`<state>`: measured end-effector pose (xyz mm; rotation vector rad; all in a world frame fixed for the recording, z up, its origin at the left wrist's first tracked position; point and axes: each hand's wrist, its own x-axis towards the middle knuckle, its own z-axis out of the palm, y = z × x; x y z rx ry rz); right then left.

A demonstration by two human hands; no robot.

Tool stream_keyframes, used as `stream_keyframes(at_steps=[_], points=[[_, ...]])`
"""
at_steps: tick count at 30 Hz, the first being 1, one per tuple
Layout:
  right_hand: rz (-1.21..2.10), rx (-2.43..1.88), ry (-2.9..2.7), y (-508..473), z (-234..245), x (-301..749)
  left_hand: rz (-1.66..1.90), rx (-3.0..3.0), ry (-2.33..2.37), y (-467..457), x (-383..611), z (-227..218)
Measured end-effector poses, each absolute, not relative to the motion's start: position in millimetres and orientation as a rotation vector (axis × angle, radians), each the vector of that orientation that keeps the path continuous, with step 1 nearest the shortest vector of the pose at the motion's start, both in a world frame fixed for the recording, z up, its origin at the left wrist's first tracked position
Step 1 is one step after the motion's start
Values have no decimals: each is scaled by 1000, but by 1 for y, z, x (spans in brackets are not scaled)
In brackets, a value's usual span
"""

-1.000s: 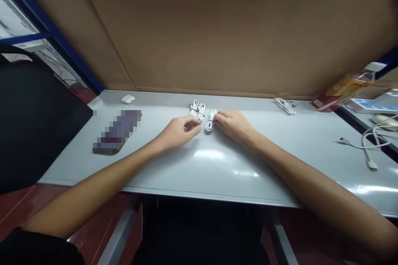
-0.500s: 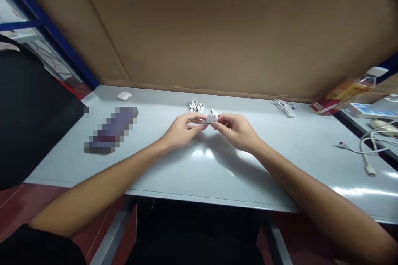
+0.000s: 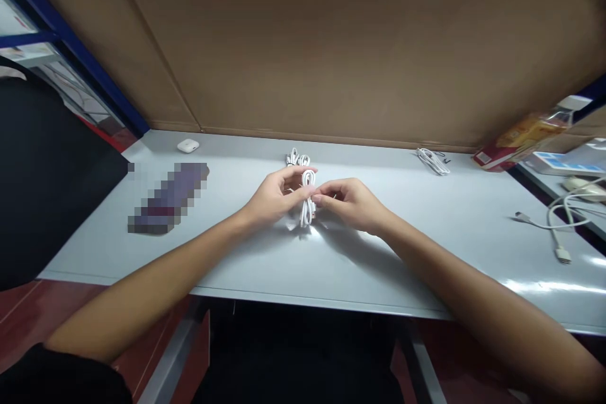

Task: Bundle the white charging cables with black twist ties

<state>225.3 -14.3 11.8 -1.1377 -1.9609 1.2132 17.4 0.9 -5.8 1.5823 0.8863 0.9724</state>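
Note:
A folded white charging cable (image 3: 307, 213) stands upright above the middle of the desk, its loops at the top and bottom. My left hand (image 3: 278, 194) pinches it around the middle between thumb and fingers. From the other side, my right hand (image 3: 351, 202) has its thumb and fingertips closed at the bundle's middle; whatever thin bit lies between them is too small to make out. Just behind my left hand, bundled white cables (image 3: 298, 157) lie on the desk, partly hidden by the fingers.
A white earphone case (image 3: 188, 146) and a blurred-out dark object (image 3: 170, 199) lie left. At right are a coiled white cable (image 3: 432, 161), a tilted drink bottle (image 3: 525, 136) and loose cables (image 3: 552, 225). A brown panel (image 3: 331, 44) borders the grey desk (image 3: 402, 290).
The cable bundle has turned from pointing end-on to upright and shifted slightly left. My right hand has moved a little left and down with it.

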Motion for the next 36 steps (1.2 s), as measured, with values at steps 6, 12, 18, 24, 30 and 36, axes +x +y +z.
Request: stream_keyframes(at_steps=[6,12,18,24,30,36], points=[[1234,-1207,-1913,-14,26,235,1128,2014,844,-5,13,1],[1499,-1197,-1791,-8,25,242,1127,2408,647,-6,11,-1],[1607,-1219,-1672,1,14,244,1044,2300,767,-7,13,-1],[1016,-1278,-1959,-6,12,233,923,1949,962,-4,15,-6],[925,-1262,-2053,-10,3,227,832,2009,1056,-1,16,-17],[1109,-1249,-2134,-2,10,236,801,2249,1047,-1,16,-22]])
